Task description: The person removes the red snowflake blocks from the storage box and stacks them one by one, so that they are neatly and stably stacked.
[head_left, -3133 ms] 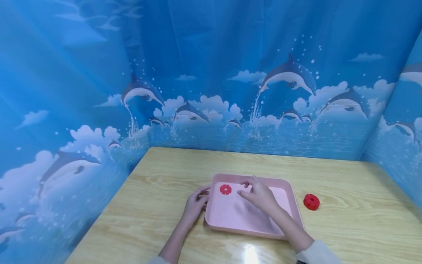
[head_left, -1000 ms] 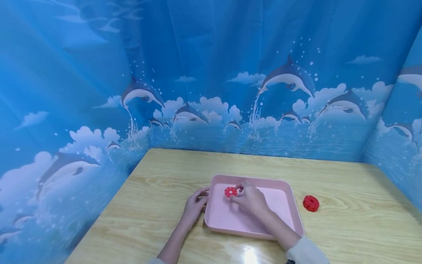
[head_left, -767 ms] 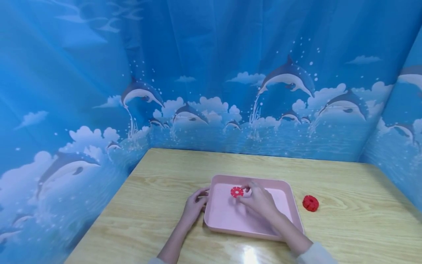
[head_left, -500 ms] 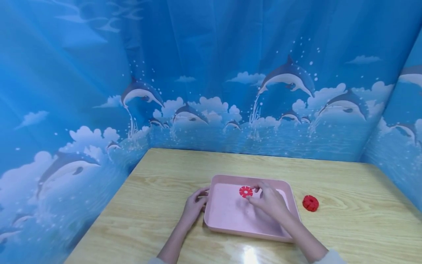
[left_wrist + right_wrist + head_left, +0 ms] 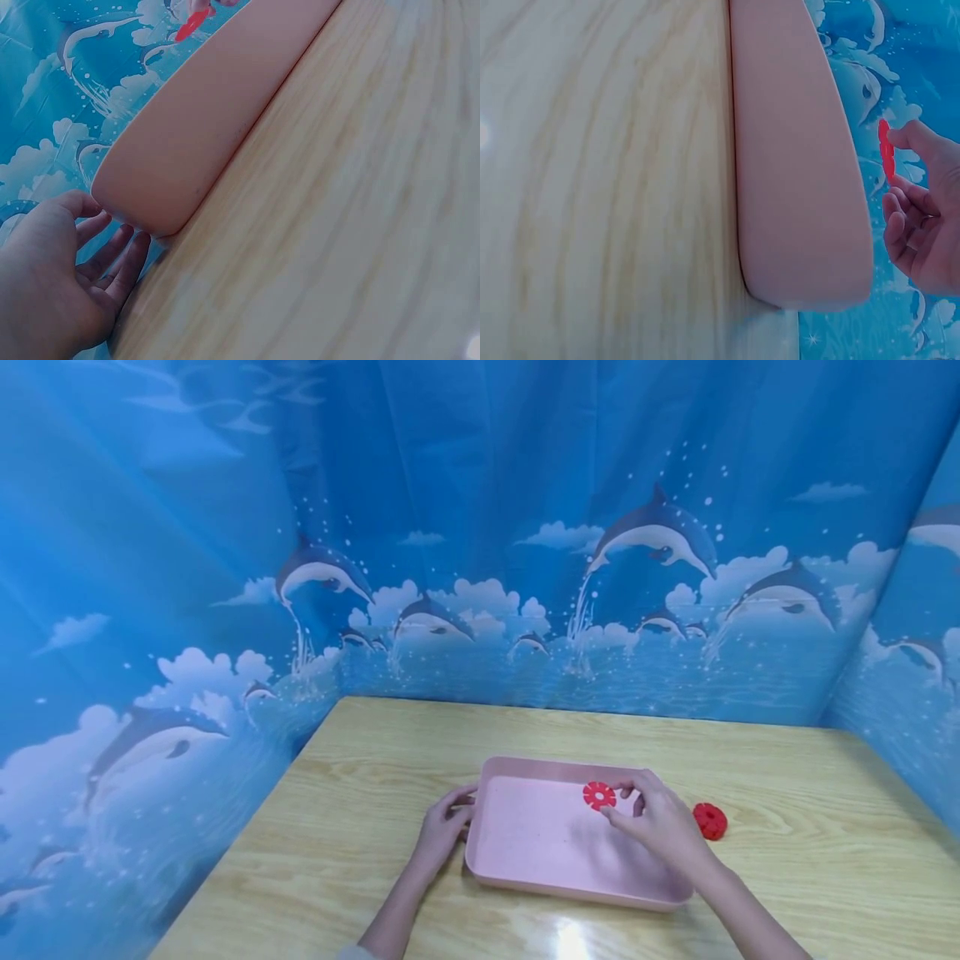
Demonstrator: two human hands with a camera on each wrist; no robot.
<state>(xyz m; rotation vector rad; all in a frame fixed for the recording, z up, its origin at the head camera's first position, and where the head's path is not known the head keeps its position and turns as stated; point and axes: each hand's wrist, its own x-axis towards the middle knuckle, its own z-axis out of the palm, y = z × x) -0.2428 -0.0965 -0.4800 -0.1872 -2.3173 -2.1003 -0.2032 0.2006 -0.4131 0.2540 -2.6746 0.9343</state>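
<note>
A red notched interlocking disc (image 5: pixel 599 796) with a hole in its middle is pinched between the thumb and a finger of my right hand (image 5: pixel 663 822). It is held above the right part of a pink rectangular tray (image 5: pixel 525 843). In the right wrist view the disc (image 5: pixel 886 150) is seen edge-on, beyond the tray wall (image 5: pixel 802 165). My left hand (image 5: pixel 441 835) touches the tray's left side; the left wrist view shows its fingers (image 5: pixel 124 259) loosely bent against the tray's corner, gripping nothing.
Just right of the tray, a small pile of red discs (image 5: pixel 710 821) lies on the wooden table (image 5: pixel 810 860), partly behind my right hand. A blue dolphin-print curtain (image 5: pixel 480 527) stands behind the table and along both sides.
The right hand reached to the disc at the tray's back left, pinched it, lifted it and carried it rightward over the tray. The left hand has kept its place.
</note>
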